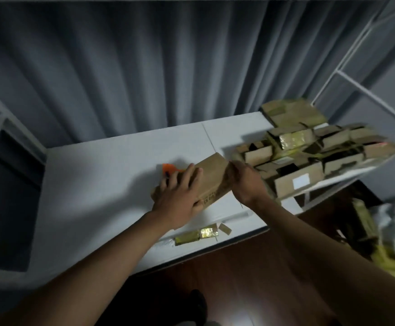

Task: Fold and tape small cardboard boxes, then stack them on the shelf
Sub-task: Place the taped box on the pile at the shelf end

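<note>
brown box (211, 178), white table (102, 175), grey curtain (144, 67)

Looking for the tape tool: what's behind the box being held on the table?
An orange tool pokes out behind the cardboard box, beyond the left hand. Most of it is covered, so its type is unclear.
</note>
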